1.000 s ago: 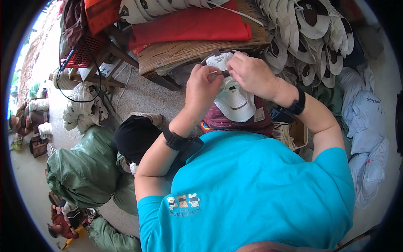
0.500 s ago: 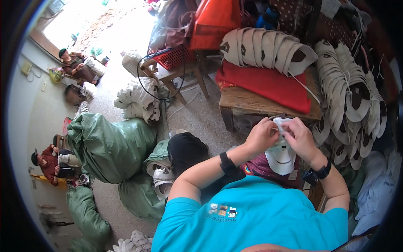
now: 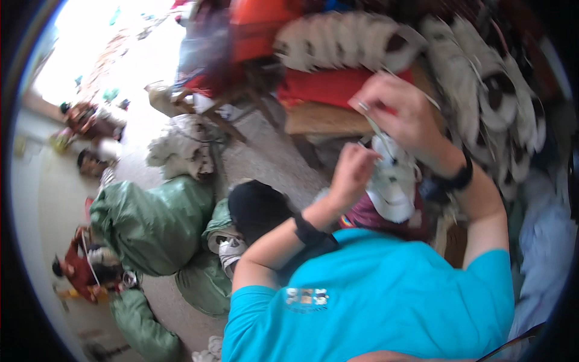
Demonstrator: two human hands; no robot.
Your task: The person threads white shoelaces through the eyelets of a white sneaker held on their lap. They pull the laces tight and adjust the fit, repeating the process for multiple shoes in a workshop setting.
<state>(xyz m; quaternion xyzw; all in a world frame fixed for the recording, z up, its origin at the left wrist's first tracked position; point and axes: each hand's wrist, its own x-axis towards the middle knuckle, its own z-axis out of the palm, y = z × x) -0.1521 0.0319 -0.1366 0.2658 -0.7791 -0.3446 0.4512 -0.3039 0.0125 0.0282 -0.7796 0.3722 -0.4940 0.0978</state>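
A white shoe upper (image 3: 391,194) lies on my lap, over dark maroon cloth. Above it my right hand (image 3: 399,113) is raised, its fingers pinching a thin pale cord (image 3: 374,125) that runs down toward the upper. Close to the upper's left edge is my left hand (image 3: 354,171), fingers curled together; blur hides what they hold, if anything. Dark bands are on both wrists.
Ahead stands a wooden bench (image 3: 325,120) with red cloth (image 3: 322,84) and a row of nested uppers (image 3: 338,43). More uppers (image 3: 476,72) hang at right. Green sacks (image 3: 154,223) lie left. Two people (image 3: 78,265) sit farther left.
My right hand has lifted up and away from the upper, drawing the cord out. My left hand has moved down and left. The whole view has shifted and blurred.
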